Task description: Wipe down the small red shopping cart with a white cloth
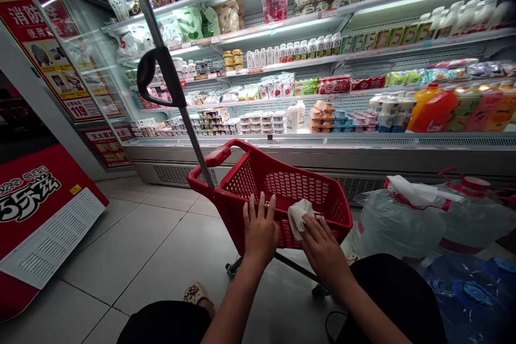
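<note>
A red plastic shopping basket trolley stands in front of me on wheels, its inside showing bare holed walls. My left hand lies against its near side wall, fingers stretched out and slightly spread, with nothing in it. At the near rim, my right hand presses a crumpled white cloth against the basket; its fingertips lie over the cloth's lower right part. A tall grey pole with a black handle rises from the left end of the trolley.
Behind the trolley runs a lit refrigerated shelf unit stocked with drinks and yogurts. Large water bottles and blue jugs stand at the right. A red freezer is at the left, beside tiled floor.
</note>
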Demonstrator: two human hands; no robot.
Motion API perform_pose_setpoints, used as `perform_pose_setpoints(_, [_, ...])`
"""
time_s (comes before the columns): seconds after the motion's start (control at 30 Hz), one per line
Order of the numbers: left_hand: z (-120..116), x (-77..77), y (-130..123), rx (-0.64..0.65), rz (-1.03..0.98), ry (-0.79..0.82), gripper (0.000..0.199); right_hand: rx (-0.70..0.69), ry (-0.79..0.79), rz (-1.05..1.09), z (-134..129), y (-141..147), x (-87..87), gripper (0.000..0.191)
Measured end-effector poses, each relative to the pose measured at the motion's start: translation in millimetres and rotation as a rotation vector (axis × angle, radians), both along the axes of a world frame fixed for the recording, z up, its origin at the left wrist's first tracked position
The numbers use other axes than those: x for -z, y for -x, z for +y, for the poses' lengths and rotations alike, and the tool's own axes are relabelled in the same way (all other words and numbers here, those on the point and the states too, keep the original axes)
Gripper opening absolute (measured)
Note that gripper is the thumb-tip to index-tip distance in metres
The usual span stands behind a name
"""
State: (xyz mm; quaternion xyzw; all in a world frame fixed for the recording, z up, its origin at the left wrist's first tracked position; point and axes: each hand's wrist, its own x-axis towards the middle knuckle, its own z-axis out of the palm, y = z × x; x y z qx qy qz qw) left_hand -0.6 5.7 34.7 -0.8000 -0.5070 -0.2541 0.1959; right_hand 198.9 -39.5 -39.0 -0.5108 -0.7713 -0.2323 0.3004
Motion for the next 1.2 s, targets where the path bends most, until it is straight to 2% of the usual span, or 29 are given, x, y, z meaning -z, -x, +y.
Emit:
perform_pose_setpoints(0.13, [-11.7,-1.1,-14.5,0.229,0.036,-0.029,0.064,-0.023,0.001,0.025,18.6,35.2,0.1,0.068])
perform_pose_setpoints(0.23, [-11.8,11.3,-20.1,0.257,0.069,-0.017,0.06,-0.035,-0.001,0.042,20.6,45.0,-2.0,0.073])
perform_pose_setpoints(0.3, [-6.8,21.3,-19.1,0.225,0.094,-0.001,0.06,-0.078,0.035,0.033,17.5,39.0,-7.1,0.062])
perform_pose_setpoints(0.37, [-0.1,28.7,-15.2,0.202,0.121,-0.01,0.061,-0.121,0.071,0.037,13.1,25.2,-13.4,0.043])
perform_pose_setpoints(0.47, [7.8,30.9,-5.8,0.21,0.165,-0.054,0.063,-0.12,0.091,0.074,7.2,0.5,-19.0,0.026])
perform_pose_setpoints(0.57, [12.1,23.9,6.8,0.21,0.195,-0.086,0.066,-0.103,0.096,0.096,3.7,-13.3,-19.0,0.022])
perform_pose_setpoints(0.63, [14.8,17.6,15.5,0.156,0.171,-0.094,0.066,-0.095,0.097,0.118,2.2,-13.0,-19.2,0.023])
perform_pose_setpoints(0.7, [18.1,12.4,22.2,0.076,0.128,-0.085,0.066,-0.079,0.093,0.153,1.6,-7.5,-22.2,0.03])
perform_pose_setpoints(0.77, [21.7,9.9,25.3,0.021,0.113,-0.062,0.061,-0.051,0.103,0.179,2.2,0.1,-28.2,0.046])
perform_pose_setpoints(0.87, [26.3,10.6,22.9,0.022,0.144,-0.021,0.055,-0.007,0.13,0.164,6.7,11.3,-38.5,0.064])
perform_pose_setpoints(0.97, [30.5,8.3,18.8,0.07,0.142,0.012,0.058,-0.039,0.135,0.057,14.5,20.8,-42.7,0.063])
perform_pose_setpoints(1.07, [37.6,-7.5,23.6,0.097,0.095,0.013,0.059,-0.085,0.106,-0.036,20.4,26.0,-38.4,0.058])
perform_pose_setpoints(1.2, [44.5,-37.0,37.3,-0.064,-0.023,-0.158,0.058,-0.09,0.107,-0.052,20.7,26.4,-30.3,0.057])
